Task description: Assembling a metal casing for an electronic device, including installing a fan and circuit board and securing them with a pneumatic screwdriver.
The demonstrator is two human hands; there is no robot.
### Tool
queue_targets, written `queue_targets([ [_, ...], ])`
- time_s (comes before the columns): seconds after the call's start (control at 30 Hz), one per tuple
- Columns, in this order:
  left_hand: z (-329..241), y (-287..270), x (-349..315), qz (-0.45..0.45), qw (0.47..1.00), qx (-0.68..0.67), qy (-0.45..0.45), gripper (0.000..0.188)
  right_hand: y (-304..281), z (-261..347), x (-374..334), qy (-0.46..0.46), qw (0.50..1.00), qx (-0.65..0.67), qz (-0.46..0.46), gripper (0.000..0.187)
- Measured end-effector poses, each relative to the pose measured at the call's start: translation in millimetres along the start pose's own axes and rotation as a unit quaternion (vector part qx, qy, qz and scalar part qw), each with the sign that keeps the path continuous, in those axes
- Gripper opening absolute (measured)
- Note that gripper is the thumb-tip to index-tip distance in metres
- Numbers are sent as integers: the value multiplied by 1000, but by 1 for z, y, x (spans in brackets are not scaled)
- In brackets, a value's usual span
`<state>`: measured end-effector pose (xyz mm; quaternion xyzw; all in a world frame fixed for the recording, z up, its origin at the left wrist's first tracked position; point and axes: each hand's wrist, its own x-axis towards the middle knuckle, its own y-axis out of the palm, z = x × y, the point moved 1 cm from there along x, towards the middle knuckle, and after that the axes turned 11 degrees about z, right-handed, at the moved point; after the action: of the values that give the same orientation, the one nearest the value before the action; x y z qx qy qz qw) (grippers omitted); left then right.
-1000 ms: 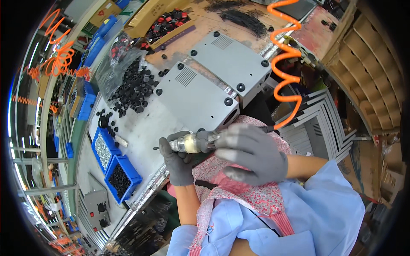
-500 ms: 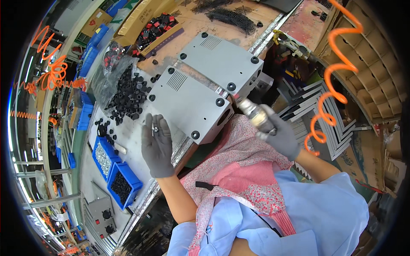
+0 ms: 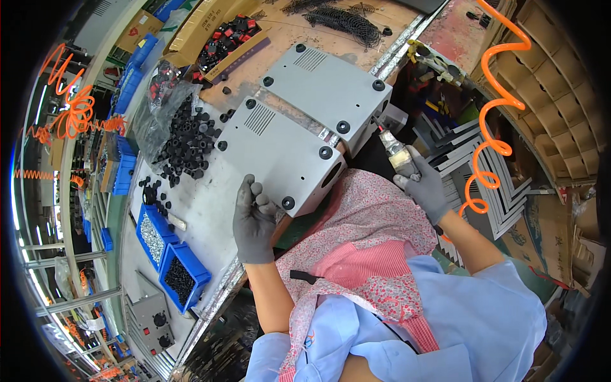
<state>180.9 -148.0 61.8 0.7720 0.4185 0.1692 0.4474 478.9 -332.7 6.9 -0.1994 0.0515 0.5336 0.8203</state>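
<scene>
My right hand (image 3: 426,192) grips a powered screwdriver (image 3: 399,156), its bit pointing up and left beside the right end of the farther grey metal case (image 3: 328,92). My left hand (image 3: 253,226) is held palm up with fingers curled, by the near left corner of the closer grey case (image 3: 277,156). Small shiny screws lay in that palm a moment ago; the curled fingers now hide them. Both cases lie side by side with vent slots, and black round feet (image 3: 287,202) sit at their corners.
Left of the cases lies a heap of black feet (image 3: 191,143) beside a clear plastic bag. Blue bins hold silver screws (image 3: 151,239) and black screws (image 3: 180,280). A carton of red-and-black parts (image 3: 223,51) stands farther back. An orange coiled hose (image 3: 487,134) hangs at right, near stacked metal frames.
My left hand has moved right, toward the closer case, and its fingers have curled in. My right hand has drawn the screwdriver to the right, away from the cases' near edges.
</scene>
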Motion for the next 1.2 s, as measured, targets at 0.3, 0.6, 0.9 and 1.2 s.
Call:
queue_targets([
  [0.3,17,-6,6,-82,994,61,-23,30,-16,9,11,-57,929,-358,-72,68],
  [0.6,15,3,-4,-95,985,144,7,39,-12,8,-9,-50,976,-213,-10,69],
  [0.9,21,5,-8,-7,987,160,-14,45,27,11,-32,-75,970,-209,102,72],
  [1.2,23,7,-5,-15,990,136,-28,41,26,13,-24,-100,943,-304,90,71],
])
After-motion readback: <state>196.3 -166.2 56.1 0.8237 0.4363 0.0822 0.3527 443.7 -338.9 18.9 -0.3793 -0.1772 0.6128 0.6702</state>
